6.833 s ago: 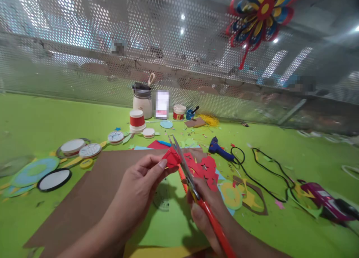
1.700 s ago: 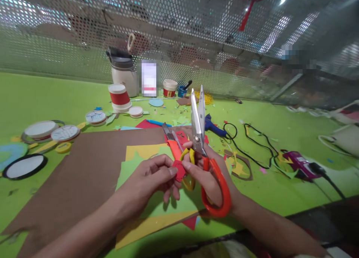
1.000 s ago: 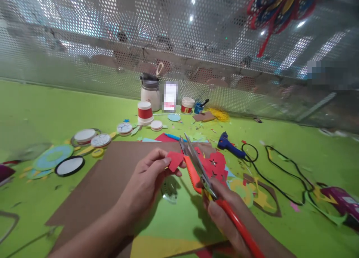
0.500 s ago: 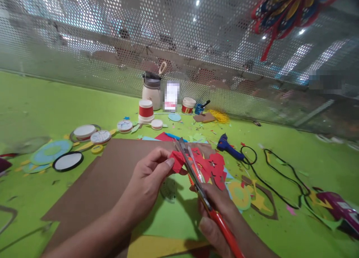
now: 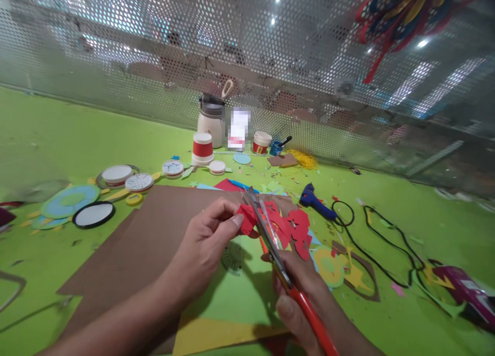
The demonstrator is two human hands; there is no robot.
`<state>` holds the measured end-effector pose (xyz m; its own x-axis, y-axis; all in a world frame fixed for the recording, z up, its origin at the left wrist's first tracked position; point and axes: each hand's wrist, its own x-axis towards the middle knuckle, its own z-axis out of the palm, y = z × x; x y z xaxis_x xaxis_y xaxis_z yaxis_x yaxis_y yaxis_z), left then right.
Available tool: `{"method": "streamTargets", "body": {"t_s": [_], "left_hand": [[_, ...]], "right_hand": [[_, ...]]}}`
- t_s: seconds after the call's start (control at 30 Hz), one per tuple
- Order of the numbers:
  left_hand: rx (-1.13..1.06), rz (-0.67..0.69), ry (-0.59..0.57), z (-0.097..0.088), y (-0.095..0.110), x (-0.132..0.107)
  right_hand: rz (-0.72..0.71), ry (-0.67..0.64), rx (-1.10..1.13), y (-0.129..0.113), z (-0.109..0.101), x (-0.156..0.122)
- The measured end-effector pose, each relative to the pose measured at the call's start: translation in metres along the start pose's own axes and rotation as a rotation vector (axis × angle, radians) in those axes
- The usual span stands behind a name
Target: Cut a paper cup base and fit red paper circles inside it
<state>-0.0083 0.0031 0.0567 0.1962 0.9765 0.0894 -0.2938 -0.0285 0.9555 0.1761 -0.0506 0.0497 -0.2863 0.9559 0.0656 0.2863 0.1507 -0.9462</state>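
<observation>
My left hand [image 5: 211, 232] pinches a small folded piece of red paper [image 5: 246, 219] between thumb and fingers. My right hand [image 5: 296, 289] grips red-handled scissors [image 5: 284, 276], their blades pointing up and away along the right edge of that paper. Whether the blades are cutting into it I cannot tell. Behind the scissors lies a red paper sheet [image 5: 297, 227] with star-shaped holes. Under my hands are light green paper [image 5: 228, 299], a clear protractor [image 5: 232, 258] and brown card [image 5: 166, 222].
A blue glue gun [image 5: 317, 202] with a black cord lies to the right. Round lids [image 5: 139, 182], a red-and-white cup [image 5: 202, 148] and a jug [image 5: 211, 124] stand farther back. A perforated screen [image 5: 154, 51] borders the table. Paper scraps are scattered about.
The view has shifted slightly. Both hands, the red paper and the scissors keep almost the same positions relative to each other.
</observation>
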Motion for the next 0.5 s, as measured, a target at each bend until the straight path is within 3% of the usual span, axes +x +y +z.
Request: {"method": "streamTargets", "body": {"t_s": [0.5], "left_hand": [[0.004, -0.005, 0.033, 0.0031, 0.0016, -0.0004]], "right_hand": [[-0.029, -0.001, -0.145, 0.0011, 0.0029, -0.0021]]}}
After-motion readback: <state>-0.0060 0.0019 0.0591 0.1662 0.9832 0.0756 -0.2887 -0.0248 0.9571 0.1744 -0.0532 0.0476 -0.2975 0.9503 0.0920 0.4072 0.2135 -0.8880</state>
